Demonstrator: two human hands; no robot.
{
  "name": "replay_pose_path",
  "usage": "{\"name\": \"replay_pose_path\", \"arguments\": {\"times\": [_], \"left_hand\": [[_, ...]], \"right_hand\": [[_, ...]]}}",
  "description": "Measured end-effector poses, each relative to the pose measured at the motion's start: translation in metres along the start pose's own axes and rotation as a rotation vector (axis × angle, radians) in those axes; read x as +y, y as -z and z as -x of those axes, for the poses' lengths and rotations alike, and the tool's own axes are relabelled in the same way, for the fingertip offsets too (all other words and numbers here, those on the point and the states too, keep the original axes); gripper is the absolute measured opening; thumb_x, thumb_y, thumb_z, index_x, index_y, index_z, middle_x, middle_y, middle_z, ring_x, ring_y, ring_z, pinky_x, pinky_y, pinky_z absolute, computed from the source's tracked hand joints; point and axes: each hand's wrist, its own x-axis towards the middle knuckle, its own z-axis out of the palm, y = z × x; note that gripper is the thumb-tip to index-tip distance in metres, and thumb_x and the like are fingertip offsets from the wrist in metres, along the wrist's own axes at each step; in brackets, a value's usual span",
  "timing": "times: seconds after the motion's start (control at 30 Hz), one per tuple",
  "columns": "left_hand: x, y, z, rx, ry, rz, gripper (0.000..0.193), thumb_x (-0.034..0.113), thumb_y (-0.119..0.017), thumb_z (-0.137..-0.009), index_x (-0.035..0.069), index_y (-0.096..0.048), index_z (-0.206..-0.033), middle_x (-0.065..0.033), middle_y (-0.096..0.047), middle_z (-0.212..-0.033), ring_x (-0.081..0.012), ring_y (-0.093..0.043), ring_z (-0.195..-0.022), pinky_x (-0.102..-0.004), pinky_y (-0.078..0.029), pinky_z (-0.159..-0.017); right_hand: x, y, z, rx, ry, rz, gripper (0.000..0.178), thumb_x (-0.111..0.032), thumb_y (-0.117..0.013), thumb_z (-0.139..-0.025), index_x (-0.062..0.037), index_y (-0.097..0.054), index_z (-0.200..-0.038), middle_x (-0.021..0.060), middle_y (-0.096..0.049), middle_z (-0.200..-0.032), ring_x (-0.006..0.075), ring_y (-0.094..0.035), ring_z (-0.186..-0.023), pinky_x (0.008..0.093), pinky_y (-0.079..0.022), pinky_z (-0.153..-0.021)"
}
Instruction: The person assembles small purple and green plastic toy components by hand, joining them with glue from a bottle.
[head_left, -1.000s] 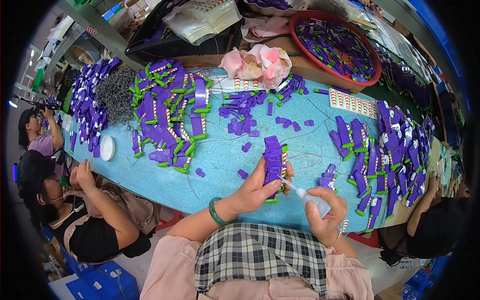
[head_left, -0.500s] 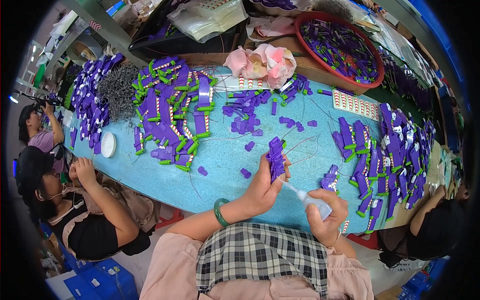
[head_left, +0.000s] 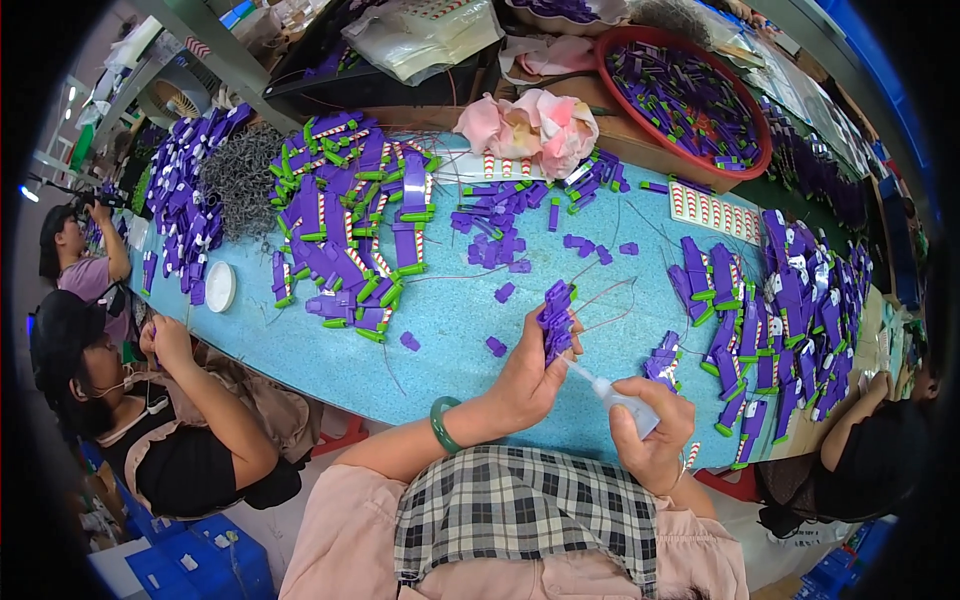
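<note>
Several small purple plastic pieces (head_left: 557, 318) are bunched in my left hand (head_left: 526, 375), its fingers closed round them; their exact kind is not clear. My right hand (head_left: 660, 430) grips a translucent squeeze bottle (head_left: 632, 407) with a long thin nozzle. The nozzle's tip meets or nearly meets the lower end of the purple pieces. Loose purple pieces (head_left: 496, 346) lie on the blue tabletop (head_left: 450, 330) just beyond my left hand. To the right of the bottle rests a small cluster of purple and white parts (head_left: 662, 362).
Piles of purple-green parts with striped stickers spread left (head_left: 345, 220) and right (head_left: 790, 310). Behind stand a red basin (head_left: 762, 150) of parts, crumpled pink cloth (head_left: 560, 130) and a striped sticker sheet (head_left: 715, 212). A white bowl (head_left: 220, 287) sits left, near a seated person (head_left: 190, 400).
The purple pieces in my left hand have tilted slightly to the right. The bottle stays with its nozzle at their lower end. The whole view has shifted a little.
</note>
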Motion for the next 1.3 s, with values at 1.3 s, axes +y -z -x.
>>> {"name": "replay_pose_path", "arguments": {"times": [1.3], "left_hand": [[0.017,-0.102,-0.044,-0.641,-0.474,-1.092,0.023,0.011,-0.059,-0.074,0.006,-0.055,-0.096,-0.0084,-0.057,-0.068,-0.0235,-0.059,-0.059,-0.0339,-0.047,-0.051]], "right_hand": [[0.046,0.095,0.096,0.830,0.007,-0.160,0.031,-0.022,-0.060,-0.081,0.0027,-0.052,-0.097,0.0072,-0.050,-0.075,0.0103,-0.046,-0.048,0.0218,-0.036,-0.042]]}}
